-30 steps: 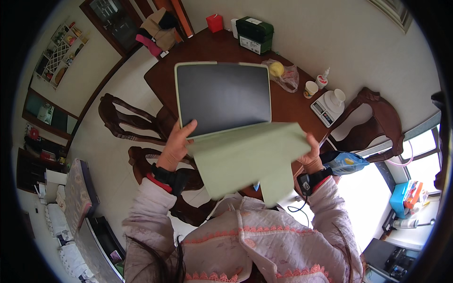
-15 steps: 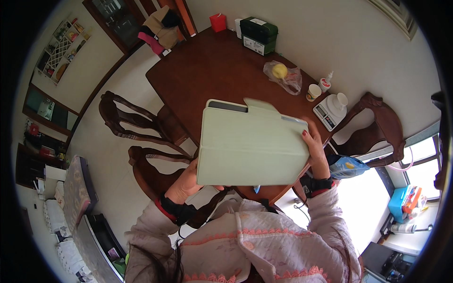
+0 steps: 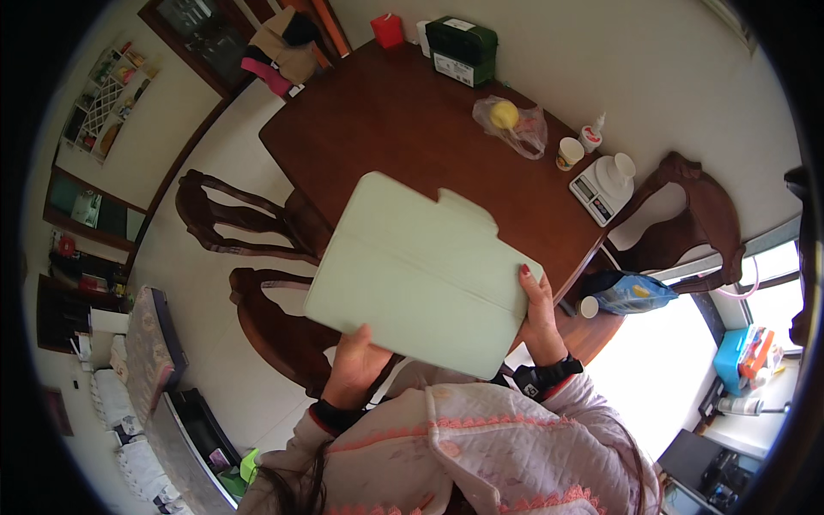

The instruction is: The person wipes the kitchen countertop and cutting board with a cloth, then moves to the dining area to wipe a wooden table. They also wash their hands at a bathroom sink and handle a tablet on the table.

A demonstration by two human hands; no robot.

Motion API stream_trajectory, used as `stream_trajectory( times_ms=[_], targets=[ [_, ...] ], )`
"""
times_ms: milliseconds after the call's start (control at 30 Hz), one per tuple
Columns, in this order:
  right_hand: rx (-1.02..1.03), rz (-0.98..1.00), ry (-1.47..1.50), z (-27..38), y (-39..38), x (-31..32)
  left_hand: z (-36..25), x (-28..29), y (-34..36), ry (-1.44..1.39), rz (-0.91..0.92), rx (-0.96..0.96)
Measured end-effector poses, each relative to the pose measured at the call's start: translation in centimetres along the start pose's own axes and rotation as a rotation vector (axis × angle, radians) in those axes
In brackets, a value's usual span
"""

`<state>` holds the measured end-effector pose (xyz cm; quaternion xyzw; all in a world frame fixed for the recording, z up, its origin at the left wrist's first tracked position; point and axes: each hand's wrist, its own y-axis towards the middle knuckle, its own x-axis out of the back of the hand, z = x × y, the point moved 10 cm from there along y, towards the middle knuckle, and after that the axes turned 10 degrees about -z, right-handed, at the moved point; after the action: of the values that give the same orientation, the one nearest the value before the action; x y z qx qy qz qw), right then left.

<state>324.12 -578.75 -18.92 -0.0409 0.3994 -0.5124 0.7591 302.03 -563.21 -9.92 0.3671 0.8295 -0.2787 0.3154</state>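
Both hands are on the closed pale green tablet case point(image 3: 421, 275), held up over the counter's point(image 3: 403, 137) near edge: left hand point(image 3: 356, 365) grips its bottom edge, right hand point(image 3: 536, 313) its side. A clear bag point(image 3: 515, 124) with yellow fruit sits by the far edge, beside a green box point(image 3: 463, 47).

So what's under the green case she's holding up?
The brown table shows beyond the case; a chair shows at its left. Whatever lies directly beneath is hidden.

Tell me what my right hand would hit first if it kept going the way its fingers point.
The right hand points up and away along the pale green tablet case it grips. Straight on lies the wooden table, probably near the bagged yellow fruit; depth is unclear.
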Motion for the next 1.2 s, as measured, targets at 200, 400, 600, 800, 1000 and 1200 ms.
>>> stream_trajectory(
  times_ms=[200, 400, 600, 800, 1000, 1200],
  targets=[
    [1.185, 0.06, -1.106, 9.8, -2.5, -5.6, 1.8, 2.9, -2.5, 0.119, -0.271, 0.08],
    [0.183, 0.84, -1.052, 0.2, -1.0, -9.6, 3.3, 3.6, -4.1, 0.486, -0.296, 0.12],
    [-0.031, 1.002, -0.756, -1.8, -0.8, -10.3, 2.7, 5.9, -4.9, 0.746, -0.44, -0.163],
    [-0.149, 1.031, -0.729, -6.1, -1.0, -8.5, 5.9, 8.0, -7.3, 0.622, -0.516, -0.167],
    [-0.143, 1.102, -0.771, -7.6, -3.7, -6.2, 6.6, 8.9, -11.6, 0.772, -0.59, -0.12],
    [-0.09, 1.032, -0.729, -7.7, -8.2, -7.8, 6.4, 11.0, -15.3, 0.363, -0.536, -0.032]
  ],
)
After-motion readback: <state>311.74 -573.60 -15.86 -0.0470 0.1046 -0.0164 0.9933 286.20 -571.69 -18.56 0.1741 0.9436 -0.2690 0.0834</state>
